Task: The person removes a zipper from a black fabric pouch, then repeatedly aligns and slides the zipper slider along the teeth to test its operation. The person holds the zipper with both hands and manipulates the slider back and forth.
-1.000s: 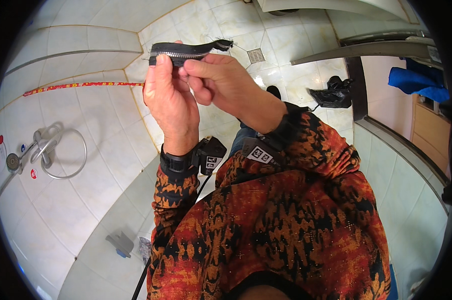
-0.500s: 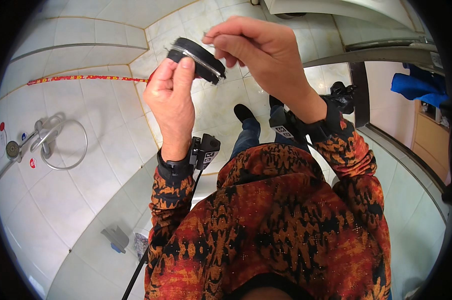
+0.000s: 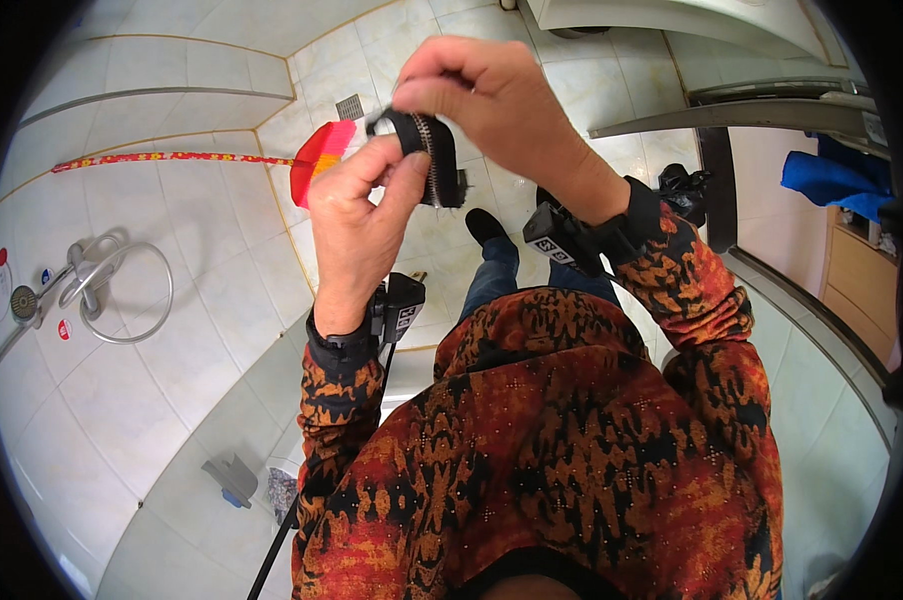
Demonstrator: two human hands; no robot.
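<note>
A short black zipper strip (image 3: 442, 172) with metal teeth and frayed cloth ends stands curved above the floor. My left hand (image 3: 357, 222) is closed on its side, thumb pressed near the row of teeth. My right hand (image 3: 497, 98) arches over the strip's upper end, fingers pinched together close to that end. The fingertips hide whatever lies between them, so whether they grip the tape or a loose thread cannot be made out.
A broom with red and orange bristles (image 3: 322, 160) and a patterned red handle (image 3: 182, 155) stands beyond my left hand. A shower head with hose (image 3: 122, 290) hangs on the left wall. A black bag (image 3: 684, 195) and a blue cloth (image 3: 837, 180) are at right.
The zipper strip has swung from slanting to nearly upright and shifted right and down with my left hand. My right hand has moved left, its fingers now over the strip's upper end.
</note>
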